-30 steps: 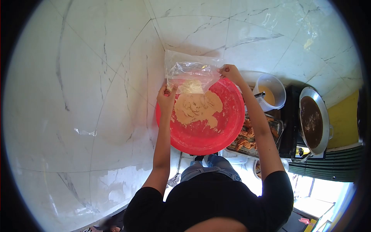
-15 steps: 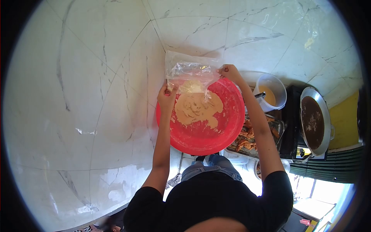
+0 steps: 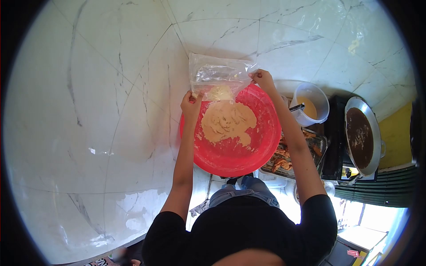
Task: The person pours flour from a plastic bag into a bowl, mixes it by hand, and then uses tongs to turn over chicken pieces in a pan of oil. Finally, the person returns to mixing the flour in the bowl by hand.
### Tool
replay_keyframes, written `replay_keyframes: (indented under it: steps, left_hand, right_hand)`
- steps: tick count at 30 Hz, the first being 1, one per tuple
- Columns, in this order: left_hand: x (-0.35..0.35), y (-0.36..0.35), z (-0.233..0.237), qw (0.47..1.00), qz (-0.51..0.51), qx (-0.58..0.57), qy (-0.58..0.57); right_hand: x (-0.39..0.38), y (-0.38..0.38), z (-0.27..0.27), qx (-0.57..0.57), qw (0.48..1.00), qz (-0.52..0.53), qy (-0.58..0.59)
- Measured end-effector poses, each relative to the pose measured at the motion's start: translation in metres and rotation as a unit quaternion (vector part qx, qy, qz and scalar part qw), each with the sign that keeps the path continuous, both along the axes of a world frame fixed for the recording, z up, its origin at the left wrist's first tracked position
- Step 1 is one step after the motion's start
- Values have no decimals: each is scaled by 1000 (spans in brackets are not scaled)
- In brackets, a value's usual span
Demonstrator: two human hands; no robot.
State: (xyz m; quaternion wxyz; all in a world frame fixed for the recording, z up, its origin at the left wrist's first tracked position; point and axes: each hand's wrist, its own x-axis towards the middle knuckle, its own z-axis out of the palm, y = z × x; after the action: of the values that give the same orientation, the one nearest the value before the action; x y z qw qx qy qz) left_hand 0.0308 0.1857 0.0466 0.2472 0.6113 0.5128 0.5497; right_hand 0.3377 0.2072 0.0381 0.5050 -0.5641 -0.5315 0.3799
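Observation:
A clear plastic bag point(image 3: 222, 73) is stretched between my two hands over the far rim of a red basin point(image 3: 222, 162). My left hand point(image 3: 191, 103) pinches its near left corner, and my right hand point(image 3: 262, 80) pinches its right edge. Some pale powder point(image 3: 220, 92) shows through the lower part of the bag. Beige flour-like powder point(image 3: 228, 122) lies in an uneven heap in the basin, with smears of it on the walls.
Right of the basin are a wire-racked tray of fried pieces point(image 3: 282, 165) and a white bucket point(image 3: 323, 95) holding yellowish liquid and a dark handle. A wide pan point(image 3: 360, 137) of dark oil sits on a black stove point(image 3: 336, 133). Marble-patterned tiles point(image 3: 111, 111) surround the basin.
Both hands have risen slightly away from me, and the bag has shifted with them, its lower edge moving up off part of the powder heap. The grip on it stays the same.

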Motion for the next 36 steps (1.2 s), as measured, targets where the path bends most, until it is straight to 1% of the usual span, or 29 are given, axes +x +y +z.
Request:
replay_keyframes:
  steps: [1,4,7,10,13,16,19,22,25,28,31,34,36]
  left_hand:
    - [2,2,-2,1000,-3,6,1]
    - [7,7,-7,999,-24,-27,-3]
    - [14,7,-7,999,-40,1,13]
    - [16,5,-9,999,-47,0,6]
    - [21,-4,-7,998,-62,-8,-4]
    - [19,-11,-9,997,-66,-27,18]
    - [17,-13,-15,996,-77,-29,-14]
    - [18,-20,-18,996,-69,-65,5]
    - [17,-25,-23,996,-72,-48,26]
    - [15,-31,-24,996,-63,-58,2]
    - [17,-37,-19,997,-59,-55,3]
    - [8,-36,-24,992,-59,-111,-5]
    - [3,-38,-23,997,-45,-68,-3]
  right_hand:
    - [3,1,-2,8,1000,-5,-3]
    - [14,-1,-7,5,1000,-9,-13]
    - [21,-7,-7,16,999,-39,-7]
    - [29,-19,-8,14,1000,0,3]
    - [33,-26,-7,3,999,-15,-34]
    - [35,-31,-8,-6,999,-7,-44]
    - [34,-37,-8,-22,999,-2,-50]
    - [34,-40,-10,-44,997,10,-70]
    - [33,-43,-13,-9,996,-37,-80]
    - [32,-49,-16,-21,997,-5,-80]
    - [28,-51,-18,15,997,-27,-70]
    - [20,-53,-18,-4,996,-47,-74]
    - [14,-52,-17,-35,996,-24,-74]
